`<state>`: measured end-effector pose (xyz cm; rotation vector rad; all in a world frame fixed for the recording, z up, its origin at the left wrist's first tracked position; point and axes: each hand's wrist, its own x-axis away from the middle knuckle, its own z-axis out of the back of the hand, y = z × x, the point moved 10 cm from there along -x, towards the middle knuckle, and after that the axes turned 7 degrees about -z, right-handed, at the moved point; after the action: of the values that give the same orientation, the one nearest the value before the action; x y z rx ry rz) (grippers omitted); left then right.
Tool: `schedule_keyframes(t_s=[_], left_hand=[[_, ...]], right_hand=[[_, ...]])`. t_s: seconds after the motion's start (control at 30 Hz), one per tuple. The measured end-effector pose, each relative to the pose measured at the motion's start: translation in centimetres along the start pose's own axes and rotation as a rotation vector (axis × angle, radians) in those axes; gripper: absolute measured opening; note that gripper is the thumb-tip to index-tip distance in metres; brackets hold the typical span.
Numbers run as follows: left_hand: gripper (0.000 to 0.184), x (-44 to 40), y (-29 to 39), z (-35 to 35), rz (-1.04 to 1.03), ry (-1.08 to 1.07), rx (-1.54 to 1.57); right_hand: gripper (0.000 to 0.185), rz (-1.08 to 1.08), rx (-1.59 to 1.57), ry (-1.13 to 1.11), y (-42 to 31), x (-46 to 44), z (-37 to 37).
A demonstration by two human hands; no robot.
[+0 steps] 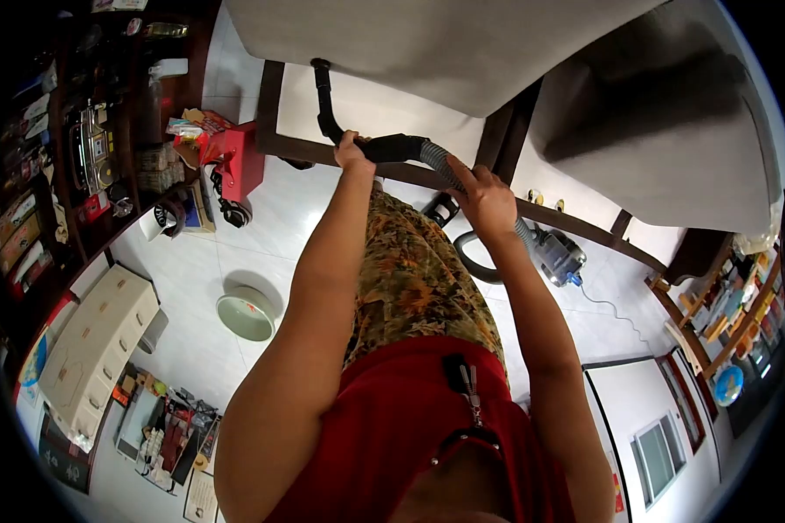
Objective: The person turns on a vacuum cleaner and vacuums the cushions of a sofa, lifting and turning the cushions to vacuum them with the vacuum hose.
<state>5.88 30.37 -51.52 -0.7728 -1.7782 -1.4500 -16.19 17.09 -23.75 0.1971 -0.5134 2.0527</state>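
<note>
My left hand [354, 153] is closed around the black handle of a vacuum cleaner wand [326, 109]. The wand's tip reaches a light seat surface, close under the edge of a large grey cushion [384, 44]. My right hand [487, 202] is wrapped on the grey ribbed vacuum hose [440, 164], which runs from the handle back past my right forearm. Down on the floor to the right sits the canister vacuum cleaner [560, 255], with a clear dust container and a thin cord trailing away.
Dark wooden sofa framing [270, 109] borders the seat. A red box [238, 161] and a pale green basin [246, 314] are on the tiled floor to the left. Crowded shelves [105, 148] line the left, near a white drawer cabinet [96, 349]. More shelves [733, 322] stand at right.
</note>
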Motion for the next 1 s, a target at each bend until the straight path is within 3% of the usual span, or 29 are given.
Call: schedule_keyframes(t_s=[0.03,0.37,0.63,0.93,1.0], left_hand=[[0.013,2.6,-0.2,-0.2,0.014,0.068,-0.059],[0.036,8.7,-12.3,0.6,0.052,-0.087,-0.009],[0.055,18.3,-17.9,0.9,0.056,-0.039,-0.153],[0.042,25.2,-22.9,1.3,0.066,-0.108,-0.449],[0.043,25.7,-23.7,0.7,0.119,-0.202,-0.446]], right_hand=[[0.064,-0.007,0.001,0.004,1.0,0.7,0.3],[0.067,-0.132,0.032,-0.020,11.1,8.8,2.7],[0.063,-0.237,0.042,0.034,17.8,15.8,4.3],[0.061,-0.394,-0.102,0.048,22.5,23.7,6.2],[0.060,-0.424,-0.160,0.034,22.8,25.0,7.1]])
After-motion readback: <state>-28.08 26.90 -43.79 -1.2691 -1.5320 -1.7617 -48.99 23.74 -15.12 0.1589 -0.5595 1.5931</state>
